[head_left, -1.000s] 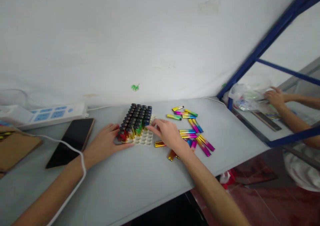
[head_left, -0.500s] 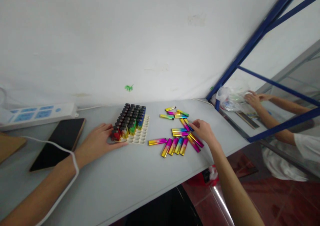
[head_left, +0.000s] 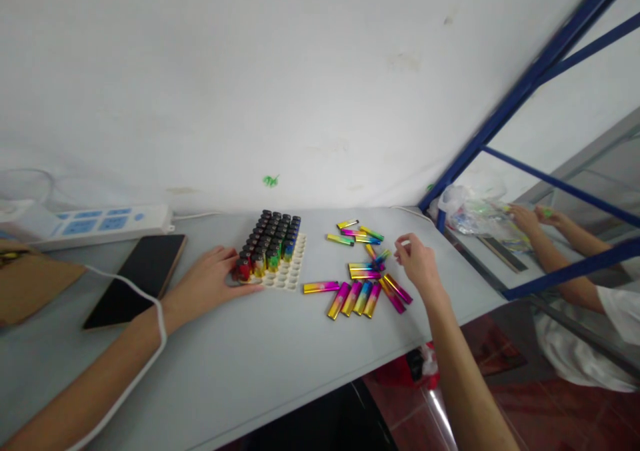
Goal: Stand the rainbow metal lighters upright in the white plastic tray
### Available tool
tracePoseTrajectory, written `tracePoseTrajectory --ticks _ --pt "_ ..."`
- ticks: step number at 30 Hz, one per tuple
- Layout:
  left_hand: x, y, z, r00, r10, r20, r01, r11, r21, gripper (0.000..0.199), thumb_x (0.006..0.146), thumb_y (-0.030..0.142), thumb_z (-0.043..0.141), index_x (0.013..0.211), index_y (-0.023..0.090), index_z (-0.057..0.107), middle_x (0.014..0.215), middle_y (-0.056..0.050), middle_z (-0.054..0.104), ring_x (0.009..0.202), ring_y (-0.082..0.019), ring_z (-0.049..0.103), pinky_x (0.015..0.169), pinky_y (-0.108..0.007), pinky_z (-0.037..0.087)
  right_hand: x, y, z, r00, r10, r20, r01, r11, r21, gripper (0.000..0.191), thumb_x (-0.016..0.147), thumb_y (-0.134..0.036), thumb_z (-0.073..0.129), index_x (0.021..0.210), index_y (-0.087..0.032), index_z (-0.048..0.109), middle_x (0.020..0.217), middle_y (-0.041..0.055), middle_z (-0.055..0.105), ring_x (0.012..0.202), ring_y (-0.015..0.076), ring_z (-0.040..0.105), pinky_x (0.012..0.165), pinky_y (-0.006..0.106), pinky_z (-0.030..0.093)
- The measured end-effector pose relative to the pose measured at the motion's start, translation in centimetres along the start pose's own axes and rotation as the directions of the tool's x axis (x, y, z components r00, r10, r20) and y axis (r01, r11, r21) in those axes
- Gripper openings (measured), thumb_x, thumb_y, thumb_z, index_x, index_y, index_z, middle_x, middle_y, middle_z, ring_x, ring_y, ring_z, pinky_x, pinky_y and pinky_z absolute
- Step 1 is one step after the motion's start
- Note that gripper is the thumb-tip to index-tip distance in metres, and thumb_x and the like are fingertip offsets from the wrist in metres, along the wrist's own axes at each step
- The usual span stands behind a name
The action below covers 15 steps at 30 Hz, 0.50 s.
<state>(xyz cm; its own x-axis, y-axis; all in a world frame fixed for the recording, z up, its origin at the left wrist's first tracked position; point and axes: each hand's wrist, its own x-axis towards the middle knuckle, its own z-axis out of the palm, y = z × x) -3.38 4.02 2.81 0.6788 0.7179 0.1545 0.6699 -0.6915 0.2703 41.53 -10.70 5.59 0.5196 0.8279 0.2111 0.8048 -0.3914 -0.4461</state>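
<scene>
A pale tray with round holes (head_left: 291,274) stands on the grey table, filled on its left with several upright black-topped lighters (head_left: 273,232). My left hand (head_left: 213,278) holds the tray's near left corner, thumb along the front edge, other fingertips partly hidden behind the lighters. Right of the tray, several shiny pink, yellow and blue lighters (head_left: 353,298) lie loose. My right hand (head_left: 417,261) is just right of the pile, with curled fingers slightly apart and nothing clearly between them. Near its fingertips is a blurred green-blue lighter (head_left: 383,258).
A black phone (head_left: 135,281), a white power strip (head_left: 110,228) and brown paper (head_left: 35,281) are at the left. A white cable crosses my left forearm. Blue metal bars (head_left: 500,118) rise at the right; beyond them another person's hands work near a plastic bag (head_left: 457,204).
My right hand has drawn away from the loose lighters, and its fingers have parted. One lighter at the pile's right side has shifted. My left hand stays at the tray; the camera view has moved slightly.
</scene>
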Motion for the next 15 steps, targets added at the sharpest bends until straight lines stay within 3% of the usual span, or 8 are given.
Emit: tracePoseTrajectory --ticks 3,8,11,15 --pt "0.0 -0.2 0.3 1.0 0.0 -0.01 0.001 1.0 0.01 0.063 0.086 0.082 0.062 0.081 0.02 0.07 0.092 -0.01 0.069 0.094 -0.031 0.064 0.093 -0.046 0.051 -0.9 -0.5 0.3 0.999 -0.042 -0.022 0.041 0.998 -0.045 0.014 0.102 -0.028 0.057 0.103 -0.019 0.068 0.091 0.0125 0.081 0.082 0.0254 0.076 0.081 0.036 0.052" --pt "0.1 -0.1 0.3 0.999 -0.032 -0.028 0.032 0.999 -0.009 0.059 0.077 0.083 0.067 0.076 0.024 0.067 0.088 -0.008 0.069 0.091 -0.03 0.064 0.09 -0.042 0.05 -2.1 -0.2 1.4 0.993 -0.066 0.094 0.07 0.997 -0.042 0.023 0.1 -0.038 0.069 0.108 -0.017 0.072 0.101 0.0132 0.08 0.084 0.0231 0.076 0.081 0.034 0.055" --pt "0.1 0.1 0.0 0.999 -0.055 0.0 0.055 0.998 -0.008 0.064 0.076 0.087 0.064 0.075 0.024 0.068 0.089 -0.009 0.069 0.092 -0.031 0.064 0.092 -0.043 0.051 -1.7 0.3 1.7 0.992 -0.042 0.12 0.051 0.996 -0.071 0.025 0.1 -0.036 0.071 0.115 -0.016 0.073 0.108 0.0137 0.08 0.088 0.0226 0.077 0.084 0.033 0.056" --pt "0.1 -0.1 0.2 0.998 -0.059 0.006 0.059 0.998 -0.007 0.063 0.077 0.085 0.064 0.078 0.023 0.071 0.093 -0.01 0.071 0.095 -0.031 0.065 0.093 -0.043 0.05 0.0 0.4 1.7 0.989 0.024 0.147 -0.002 0.988 -0.152 0.028 0.102 -0.031 0.069 0.124 -0.013 0.071 0.101 0.0138 0.082 0.097 0.0267 0.078 0.089 0.035 0.055"
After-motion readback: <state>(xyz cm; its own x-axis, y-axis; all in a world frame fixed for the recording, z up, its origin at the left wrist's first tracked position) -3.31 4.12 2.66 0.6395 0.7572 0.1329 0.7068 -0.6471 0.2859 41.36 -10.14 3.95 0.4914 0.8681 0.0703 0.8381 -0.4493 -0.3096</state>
